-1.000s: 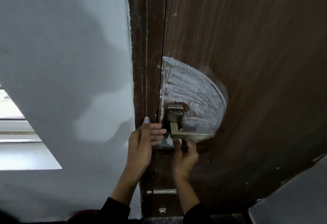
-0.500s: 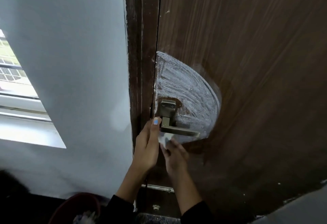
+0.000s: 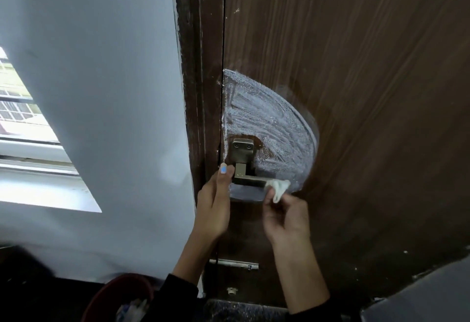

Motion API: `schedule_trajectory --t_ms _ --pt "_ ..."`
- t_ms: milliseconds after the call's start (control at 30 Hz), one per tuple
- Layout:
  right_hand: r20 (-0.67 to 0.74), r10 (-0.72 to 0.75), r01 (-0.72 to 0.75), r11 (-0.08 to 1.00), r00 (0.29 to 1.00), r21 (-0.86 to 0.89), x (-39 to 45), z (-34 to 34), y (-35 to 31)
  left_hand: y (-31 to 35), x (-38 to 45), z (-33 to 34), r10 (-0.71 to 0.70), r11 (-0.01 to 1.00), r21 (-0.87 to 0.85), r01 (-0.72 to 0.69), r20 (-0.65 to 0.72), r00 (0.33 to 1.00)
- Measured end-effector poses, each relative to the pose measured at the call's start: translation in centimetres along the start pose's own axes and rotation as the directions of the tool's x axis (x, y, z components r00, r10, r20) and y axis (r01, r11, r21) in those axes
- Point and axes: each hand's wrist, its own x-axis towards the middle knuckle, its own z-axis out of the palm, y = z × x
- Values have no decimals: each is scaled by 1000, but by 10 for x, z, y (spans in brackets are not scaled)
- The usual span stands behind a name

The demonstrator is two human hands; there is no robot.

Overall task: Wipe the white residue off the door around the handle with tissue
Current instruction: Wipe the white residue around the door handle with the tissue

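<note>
Tissue point(image 3: 277, 189) pressed to the door point(image 3: 368, 93) by the handle point(image 3: 244, 169)
Right hand point(image 3: 287, 217) fingers pinch it at the white residue point(image 3: 269, 123); left hand point(image 3: 213, 207) rests straight-fingered on the door edge

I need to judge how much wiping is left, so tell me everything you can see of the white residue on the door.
The white residue is a frosty, streaked film in a rough half-disc on the dark wood door. Its straight side follows the door's left edge; its curved side bulges right. It wraps the metal handle, leaving a bare patch just above the plate. Curved wipe marks run through it. The tissue, pinched by the right hand, meets its lower right rim; a paler band lies under the lever.
</note>
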Motion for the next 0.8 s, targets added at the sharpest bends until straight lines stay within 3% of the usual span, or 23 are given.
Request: schedule_trajectory --t_ms 67,100,167,200,233,267,367,400,467,500,567,600,700,800 --pt "-54 -360 354 930 931 -100 4 -1 4 3 2 -2 -7 1000 17 7 7 1000" --pt "-25 -577 563 805 816 -188 6 -3 7 4 2 -3 -15 999 28 15 14 1000" --pt "187 -851 840 405 491 -360 8 -5 16 4 2 -5 -19 1000 11 19 29 999" --pt "341 -867 878 197 364 -436 11 -10 23 3 2 -5 -18 1000 -6 18 30 999" --pt "488 -819 878 37 300 -477 13 -16 33 4 2 -6 -21 1000 -13 21 29 999" --pt "616 -740 851 -116 270 -512 15 -22 43 5 3 -7 -25 999 -19 26 31 999" --pt "807 -490 829 -261 328 -495 14 -25 67 9 3 -10 -34 999 -31 35 48 998" --pt "846 -449 814 -350 288 -463 18 -29 68 8 4 -12 -34 999 -41 37 58 998" --pt "900 -367 820 -423 233 -385 19 -32 59 4 6 -16 -37 996 -77 42 72 997" --pt "901 -377 824 -427 213 -373 19 -32 51 3 8 -17 -43 994 -92 50 80 996" --pt "910 -408 759 -568 74 -317 26 -36 34 2 10 -19 -48 993 -102 59 102 994" --pt "896 -440 730 -594 58 -339 27 -37 29 1 11 -19 -47 993 -102 58 106 993" --pt "851 -511 697 -567 121 -439 21 -27 31 1 11 -15 -40 993 -109 49 79 996" --pt "869 -444 694 -556 217 -457 16 -22 51 4 10 -12 -27 991 -132 31 28 999"
